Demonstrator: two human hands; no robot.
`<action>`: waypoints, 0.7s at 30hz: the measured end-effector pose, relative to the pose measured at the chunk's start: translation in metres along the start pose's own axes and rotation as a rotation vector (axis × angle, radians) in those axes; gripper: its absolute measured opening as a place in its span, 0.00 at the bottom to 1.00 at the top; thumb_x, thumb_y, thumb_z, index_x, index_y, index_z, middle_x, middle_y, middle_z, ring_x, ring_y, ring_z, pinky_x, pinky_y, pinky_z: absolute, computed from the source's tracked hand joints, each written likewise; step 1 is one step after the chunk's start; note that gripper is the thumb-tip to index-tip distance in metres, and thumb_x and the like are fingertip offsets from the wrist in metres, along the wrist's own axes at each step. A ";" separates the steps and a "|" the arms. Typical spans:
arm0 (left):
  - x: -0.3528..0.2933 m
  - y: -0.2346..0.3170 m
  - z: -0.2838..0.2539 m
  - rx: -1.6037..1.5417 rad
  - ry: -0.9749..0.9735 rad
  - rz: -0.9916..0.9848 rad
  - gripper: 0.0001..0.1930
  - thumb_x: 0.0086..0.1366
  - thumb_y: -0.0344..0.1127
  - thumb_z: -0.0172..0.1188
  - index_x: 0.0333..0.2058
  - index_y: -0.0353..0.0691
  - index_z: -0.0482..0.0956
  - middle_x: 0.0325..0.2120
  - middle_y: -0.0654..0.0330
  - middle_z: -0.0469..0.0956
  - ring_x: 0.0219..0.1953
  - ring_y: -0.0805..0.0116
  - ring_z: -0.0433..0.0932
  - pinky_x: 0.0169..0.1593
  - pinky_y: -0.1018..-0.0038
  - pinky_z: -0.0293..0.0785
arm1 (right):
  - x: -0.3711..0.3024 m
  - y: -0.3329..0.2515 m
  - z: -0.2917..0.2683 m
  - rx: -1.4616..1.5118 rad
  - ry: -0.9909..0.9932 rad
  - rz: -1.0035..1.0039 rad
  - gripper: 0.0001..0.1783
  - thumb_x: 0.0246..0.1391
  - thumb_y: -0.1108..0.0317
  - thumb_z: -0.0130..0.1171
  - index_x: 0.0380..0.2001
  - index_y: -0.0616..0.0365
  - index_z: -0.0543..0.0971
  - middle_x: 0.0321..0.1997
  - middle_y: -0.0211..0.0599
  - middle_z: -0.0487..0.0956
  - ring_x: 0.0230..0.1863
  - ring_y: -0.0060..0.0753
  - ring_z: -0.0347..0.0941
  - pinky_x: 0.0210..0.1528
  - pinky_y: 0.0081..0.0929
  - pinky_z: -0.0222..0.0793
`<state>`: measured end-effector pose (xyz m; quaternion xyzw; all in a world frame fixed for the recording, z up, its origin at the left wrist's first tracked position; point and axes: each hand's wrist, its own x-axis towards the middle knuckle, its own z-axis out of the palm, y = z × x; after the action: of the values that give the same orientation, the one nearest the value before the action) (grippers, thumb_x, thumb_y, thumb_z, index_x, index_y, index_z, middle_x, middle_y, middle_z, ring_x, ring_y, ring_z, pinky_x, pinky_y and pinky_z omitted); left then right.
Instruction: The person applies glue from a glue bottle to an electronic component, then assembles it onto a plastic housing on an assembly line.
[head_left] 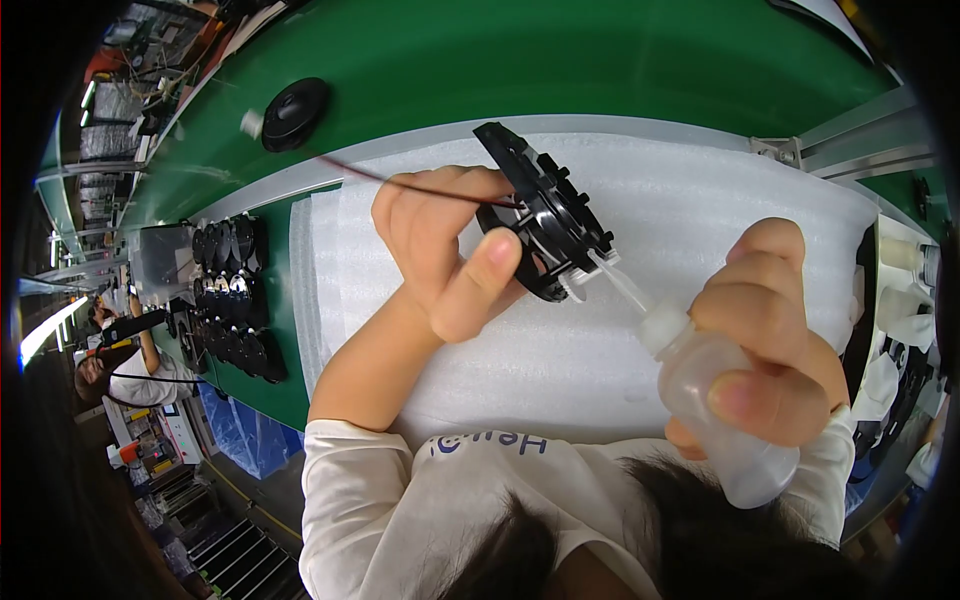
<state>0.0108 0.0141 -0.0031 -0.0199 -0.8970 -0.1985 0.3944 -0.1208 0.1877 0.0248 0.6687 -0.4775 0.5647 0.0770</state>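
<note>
My left hand [440, 250] grips a black plastic assembly [560, 205] with pegs along one side, held tilted above the white foam sheet [620, 180]. A small white toothed gear [574, 290] sits at its lower end, and a thin dark red wire [410, 187] trails from it toward the far left. Closed around a translucent squeeze bottle [690, 375] is my right hand [765, 320]. The bottle's narrow clear nozzle [622, 282] points up and left, its tip at the assembly's lower end near the gear. Whether the tip touches, I cannot tell.
On the green work surface [560, 60] lies a round black part [297, 112] beside a white connector [252, 124]. Several black parts [235, 300] stand in rows at the left. A metal frame bar [865, 135] crosses at the right. Another person [145, 375] is at far left.
</note>
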 end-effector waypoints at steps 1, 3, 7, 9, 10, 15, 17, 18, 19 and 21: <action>0.002 -0.001 0.005 0.034 0.063 0.050 0.29 0.39 0.39 0.61 0.43 0.43 0.63 0.28 0.55 0.72 0.25 0.64 0.69 0.33 0.68 0.57 | -0.001 0.000 0.001 -0.009 0.037 0.002 0.22 0.45 0.54 0.55 0.40 0.48 0.61 0.24 0.38 0.68 0.19 0.29 0.55 0.27 0.32 0.47; 0.005 -0.005 0.013 0.102 0.190 0.149 0.35 0.35 0.42 0.66 0.45 0.44 0.61 0.28 0.57 0.72 0.25 0.64 0.69 0.30 0.69 0.56 | 0.001 0.001 -0.004 0.005 -0.007 0.000 0.22 0.44 0.53 0.56 0.40 0.47 0.61 0.24 0.37 0.67 0.19 0.29 0.56 0.27 0.32 0.47; 0.004 -0.005 0.012 0.085 0.205 0.110 0.41 0.28 0.43 0.71 0.43 0.35 0.61 0.28 0.55 0.72 0.26 0.64 0.71 0.32 0.72 0.63 | -0.003 0.009 0.001 0.002 0.013 -0.139 0.22 0.43 0.52 0.57 0.39 0.46 0.62 0.22 0.34 0.67 0.19 0.28 0.57 0.28 0.32 0.47; 0.001 0.001 0.005 0.042 0.061 -0.094 0.42 0.25 0.43 0.72 0.39 0.29 0.62 0.27 0.52 0.72 0.27 0.64 0.73 0.37 0.74 0.69 | -0.002 0.008 0.001 0.005 0.029 -0.129 0.22 0.43 0.52 0.57 0.39 0.46 0.62 0.22 0.34 0.66 0.19 0.27 0.57 0.28 0.32 0.47; 0.001 0.001 0.008 0.041 0.062 -0.093 0.42 0.25 0.43 0.72 0.39 0.29 0.62 0.27 0.52 0.72 0.27 0.64 0.73 0.37 0.74 0.69 | -0.002 0.007 0.000 0.004 0.043 -0.119 0.22 0.43 0.52 0.57 0.39 0.45 0.62 0.22 0.33 0.66 0.19 0.27 0.57 0.28 0.32 0.47; 0.003 0.008 0.013 -0.027 0.078 -0.160 0.37 0.29 0.45 0.69 0.36 0.33 0.61 0.27 0.54 0.69 0.29 0.65 0.66 0.33 0.75 0.64 | 0.000 0.004 -0.004 -0.030 0.006 -0.062 0.21 0.44 0.52 0.56 0.38 0.46 0.61 0.22 0.34 0.67 0.18 0.27 0.57 0.28 0.32 0.47; -0.001 0.003 0.016 -0.042 0.114 -0.106 0.37 0.28 0.46 0.69 0.36 0.33 0.60 0.28 0.54 0.68 0.29 0.65 0.66 0.33 0.75 0.64 | 0.000 0.008 -0.002 -0.028 -0.012 -0.071 0.20 0.45 0.52 0.55 0.38 0.46 0.61 0.23 0.35 0.67 0.18 0.27 0.57 0.28 0.32 0.47; -0.001 0.002 0.018 -0.067 0.153 -0.046 0.38 0.28 0.46 0.70 0.37 0.32 0.60 0.29 0.54 0.67 0.30 0.66 0.66 0.33 0.76 0.64 | 0.001 0.008 -0.003 -0.028 -0.018 -0.082 0.21 0.45 0.52 0.54 0.38 0.46 0.60 0.23 0.36 0.67 0.18 0.28 0.57 0.28 0.32 0.47; -0.001 0.005 0.019 -0.067 0.154 -0.047 0.38 0.28 0.46 0.70 0.37 0.32 0.60 0.29 0.54 0.67 0.30 0.66 0.66 0.33 0.76 0.64 | 0.001 0.008 -0.003 -0.027 -0.024 -0.093 0.21 0.45 0.52 0.54 0.38 0.46 0.60 0.24 0.37 0.68 0.18 0.28 0.57 0.28 0.33 0.48; -0.002 0.011 0.019 -0.260 0.163 -0.251 0.39 0.29 0.45 0.70 0.37 0.31 0.58 0.31 0.53 0.64 0.31 0.69 0.66 0.35 0.76 0.65 | 0.000 0.009 -0.004 -0.025 -0.038 -0.088 0.21 0.46 0.52 0.54 0.38 0.46 0.59 0.25 0.38 0.68 0.19 0.28 0.57 0.28 0.33 0.48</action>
<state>0.0006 0.0315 -0.0126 0.0575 -0.8243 -0.3613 0.4321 -0.1300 0.1852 0.0223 0.6987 -0.4559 0.5420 0.1013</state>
